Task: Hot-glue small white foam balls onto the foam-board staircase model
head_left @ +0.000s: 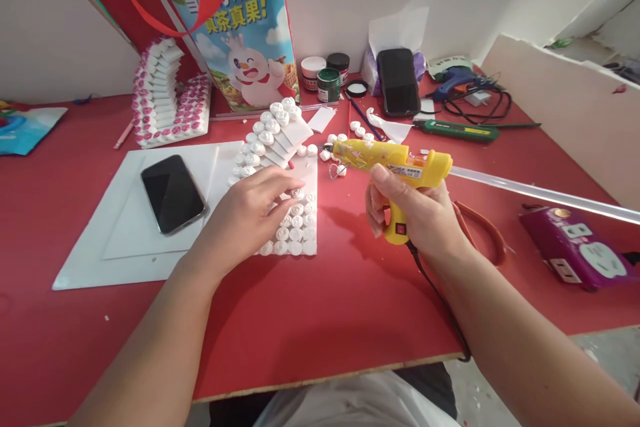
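Note:
My right hand [415,213] is wrapped round the handle of a yellow glue gun [385,157], whose nozzle points left. A clear glue stick [540,192] sticks out of its back. My left hand [260,207] rests over a white board [311,177] covered with rows of white rosettes [296,234]. Its thumb and index finger come together at one rosette [297,194]; whether they pinch it is unclear. Behind that hand rises a stepped white piece [280,133] edged with rosettes. Loose rosettes [357,128] lie near the nozzle.
A phone [173,193] lies on a white sheet [120,213] at left. Behind stand a pink-and-white model [165,100], a gift bag [250,33], paint jars [329,85] and another phone [399,82]. At right are a green cutter [457,130], pliers [483,230] and a purple power socket [580,247].

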`<state>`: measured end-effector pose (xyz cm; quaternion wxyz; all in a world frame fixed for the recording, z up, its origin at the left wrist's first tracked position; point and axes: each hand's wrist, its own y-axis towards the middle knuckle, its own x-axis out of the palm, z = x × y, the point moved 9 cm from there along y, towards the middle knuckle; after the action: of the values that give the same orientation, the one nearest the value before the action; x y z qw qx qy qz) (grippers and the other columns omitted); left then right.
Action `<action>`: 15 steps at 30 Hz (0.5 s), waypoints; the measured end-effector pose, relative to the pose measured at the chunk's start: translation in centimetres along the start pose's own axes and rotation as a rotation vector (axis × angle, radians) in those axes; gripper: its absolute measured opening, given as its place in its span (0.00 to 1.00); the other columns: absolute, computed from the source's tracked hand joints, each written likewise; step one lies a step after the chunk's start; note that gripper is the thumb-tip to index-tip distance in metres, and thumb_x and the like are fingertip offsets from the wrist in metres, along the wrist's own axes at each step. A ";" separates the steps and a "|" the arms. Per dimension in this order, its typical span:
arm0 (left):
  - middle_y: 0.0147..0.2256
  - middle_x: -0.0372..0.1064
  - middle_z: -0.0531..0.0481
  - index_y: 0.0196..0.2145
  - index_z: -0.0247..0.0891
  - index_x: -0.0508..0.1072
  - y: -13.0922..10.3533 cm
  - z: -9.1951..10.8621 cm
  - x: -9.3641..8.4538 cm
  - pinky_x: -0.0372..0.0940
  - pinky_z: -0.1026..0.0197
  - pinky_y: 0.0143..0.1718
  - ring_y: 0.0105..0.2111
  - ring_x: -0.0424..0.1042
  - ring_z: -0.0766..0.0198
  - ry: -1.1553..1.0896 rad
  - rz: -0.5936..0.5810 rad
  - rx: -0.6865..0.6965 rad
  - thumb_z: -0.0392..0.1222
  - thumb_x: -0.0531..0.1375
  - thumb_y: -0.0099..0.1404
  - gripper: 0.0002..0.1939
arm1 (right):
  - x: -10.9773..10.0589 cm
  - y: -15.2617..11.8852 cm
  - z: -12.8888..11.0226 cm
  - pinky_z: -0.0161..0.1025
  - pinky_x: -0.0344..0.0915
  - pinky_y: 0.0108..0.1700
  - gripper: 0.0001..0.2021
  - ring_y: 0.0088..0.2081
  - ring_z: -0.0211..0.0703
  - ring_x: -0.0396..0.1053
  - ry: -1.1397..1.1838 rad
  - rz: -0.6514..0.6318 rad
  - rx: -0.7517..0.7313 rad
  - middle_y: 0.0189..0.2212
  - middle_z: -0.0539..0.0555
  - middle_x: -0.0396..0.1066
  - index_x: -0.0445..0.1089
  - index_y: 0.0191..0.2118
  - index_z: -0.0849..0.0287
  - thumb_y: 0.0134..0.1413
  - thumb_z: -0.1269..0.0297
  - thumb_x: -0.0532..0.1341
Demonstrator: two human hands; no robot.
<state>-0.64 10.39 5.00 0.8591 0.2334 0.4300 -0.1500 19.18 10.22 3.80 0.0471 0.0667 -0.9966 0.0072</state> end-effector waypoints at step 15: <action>0.49 0.79 0.42 0.50 0.38 0.74 0.7 0.8 2.0 0.74 0.51 0.48 0.48 0.80 0.51 0.378 -0.093 0.139 0.25 0.52 0.69 0.18 | -0.1 -0.2 -0.3 0.36 0.63 0.18 0.23 0.14 0.34 0.66 0.022 0.007 -0.023 0.15 0.46 0.64 0.66 0.21 0.57 0.62 0.50 0.68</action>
<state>1.43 10.47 3.99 0.7370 0.2961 0.5827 -0.1723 19.34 10.06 4.05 0.0589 0.0627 -0.9963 -0.0033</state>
